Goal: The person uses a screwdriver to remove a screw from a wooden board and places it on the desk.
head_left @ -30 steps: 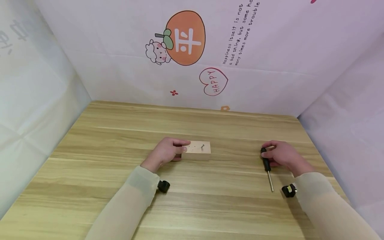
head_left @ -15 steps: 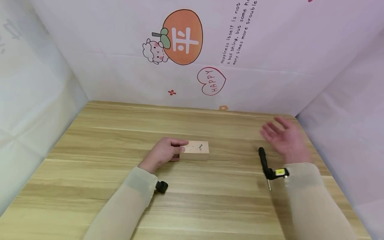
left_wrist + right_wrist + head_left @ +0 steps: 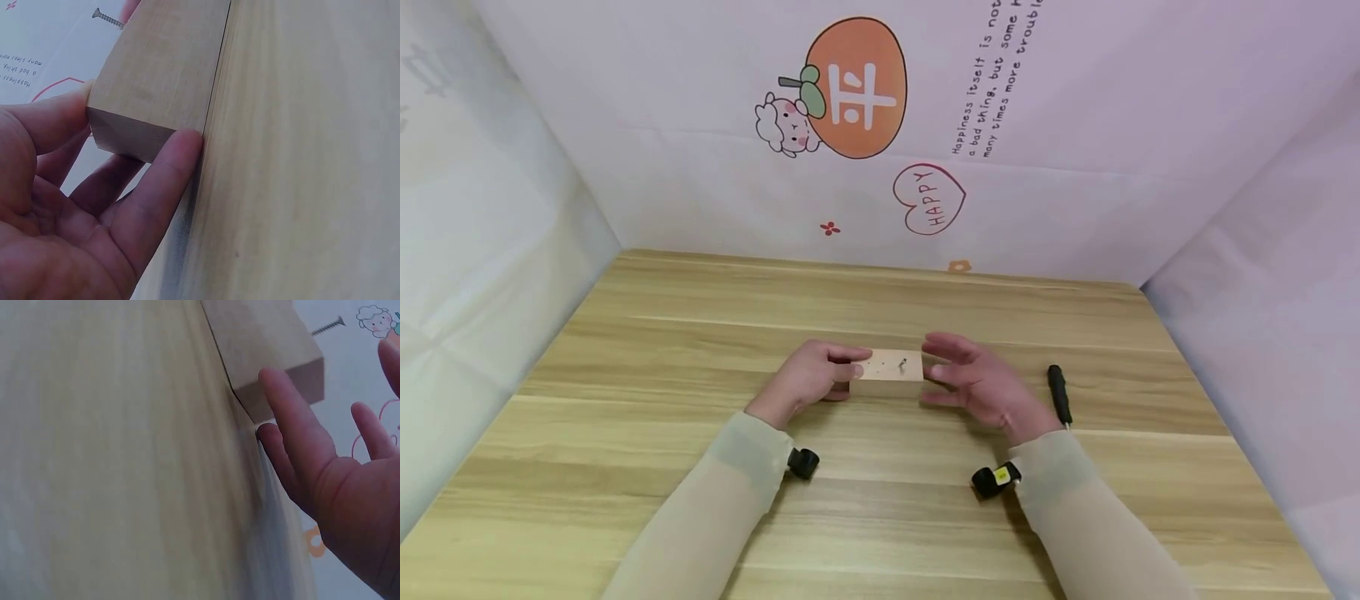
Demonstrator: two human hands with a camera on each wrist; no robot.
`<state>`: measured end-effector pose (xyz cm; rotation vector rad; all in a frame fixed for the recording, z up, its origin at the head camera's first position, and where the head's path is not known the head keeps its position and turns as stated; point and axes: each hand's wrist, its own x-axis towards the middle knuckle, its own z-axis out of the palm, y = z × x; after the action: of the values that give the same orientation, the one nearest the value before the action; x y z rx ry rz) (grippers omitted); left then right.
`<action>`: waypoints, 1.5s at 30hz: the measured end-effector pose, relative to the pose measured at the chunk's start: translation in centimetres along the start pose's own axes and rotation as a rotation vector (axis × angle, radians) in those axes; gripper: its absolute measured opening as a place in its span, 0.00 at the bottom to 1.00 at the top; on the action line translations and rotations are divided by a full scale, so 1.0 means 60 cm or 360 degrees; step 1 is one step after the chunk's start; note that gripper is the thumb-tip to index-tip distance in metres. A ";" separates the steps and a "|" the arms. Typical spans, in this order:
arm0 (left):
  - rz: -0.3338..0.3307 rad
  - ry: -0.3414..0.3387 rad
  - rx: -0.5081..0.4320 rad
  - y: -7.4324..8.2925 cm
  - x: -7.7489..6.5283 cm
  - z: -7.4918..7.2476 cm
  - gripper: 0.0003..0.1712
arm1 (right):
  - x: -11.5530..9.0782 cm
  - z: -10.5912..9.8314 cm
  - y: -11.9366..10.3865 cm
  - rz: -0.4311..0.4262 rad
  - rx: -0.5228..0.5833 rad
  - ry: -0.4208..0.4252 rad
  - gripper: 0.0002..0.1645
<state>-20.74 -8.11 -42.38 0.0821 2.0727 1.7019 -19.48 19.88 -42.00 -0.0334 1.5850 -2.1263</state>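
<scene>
A small pale wooden block (image 3: 886, 388) lies on the table, with a screw (image 3: 109, 19) sticking up at a tilt from its top near the right end. Small dark holes dot the top left of the screw. My left hand (image 3: 805, 373) grips the block's left end, thumb on top and fingers at the end and sides. Close by the right end is my right hand (image 3: 981, 379), its fingers spread and extended. In the right wrist view its fingertips are at the block's end face; whether they touch is hard to tell.
A screwdriver with a black handle (image 3: 1058, 393) lies on the wood-grain table (image 3: 700, 317) to the right; the right sleeve hides most of its shaft. White printed cloth (image 3: 1037, 217) walls the back and both sides. Each wrist carries a small black camera (image 3: 805, 463).
My right hand has let go of the screwdriver, lifted away, and moved left to the block's right end. The left hand keeps its grip on the block, which stays in place.
</scene>
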 end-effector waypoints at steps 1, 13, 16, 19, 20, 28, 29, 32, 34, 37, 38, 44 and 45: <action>-0.0001 -0.0002 0.0000 0.000 0.001 0.000 0.16 | 0.002 0.005 0.001 0.0008 -0.0031 0.0019 0.38; -0.0015 -0.0007 0.0032 0.009 0.000 0.001 0.17 | 0.014 0.030 0.011 0.0020 -0.0304 0.0237 0.32; 0.0009 -0.0045 0.0158 0.015 -0.002 -0.001 0.18 | 0.012 0.032 0.011 0.0029 -0.0328 0.0270 0.31; 0.0114 -0.0023 0.0388 0.031 -0.008 -0.010 0.20 | 0.011 0.033 0.012 0.0031 -0.0339 0.0273 0.31; 0.0157 0.0001 0.0440 0.038 -0.010 -0.013 0.20 | 0.010 0.034 0.012 0.0033 -0.0341 0.0275 0.31; 0.0635 -0.0332 0.0340 0.079 -0.004 -0.015 0.25 | 0.012 0.034 0.016 0.0040 -0.0380 0.0287 0.31; 0.0680 -0.0407 0.0328 0.080 0.000 -0.010 0.26 | 0.012 0.034 0.015 0.0039 -0.0386 0.0283 0.31; 0.0781 -0.0540 0.0329 0.077 0.016 0.007 0.26 | 0.011 0.032 0.014 0.0037 -0.0393 0.0274 0.32; 0.0812 -0.0559 0.0354 0.072 0.025 0.017 0.27 | 0.011 0.032 0.013 0.0033 -0.0390 0.0267 0.32; 0.0815 -0.0545 0.0377 0.068 0.033 0.028 0.27 | 0.010 0.032 0.011 0.0025 -0.0384 0.0255 0.33; 0.0812 -0.0543 0.0372 0.067 0.035 0.031 0.26 | 0.011 0.032 0.010 0.0024 -0.0380 0.0255 0.33; 0.0823 -0.0473 0.0450 0.064 0.043 0.042 0.17 | 0.011 0.030 0.007 0.0030 -0.0366 0.0258 0.33; 0.0829 -0.0451 0.0476 0.064 0.044 0.043 0.16 | 0.011 0.030 0.007 0.0034 -0.0363 0.0260 0.33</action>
<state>-23.05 -3.98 -39.89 0.9724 2.1827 1.5092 -19.38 17.93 -41.96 0.0836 1.9078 -1.9651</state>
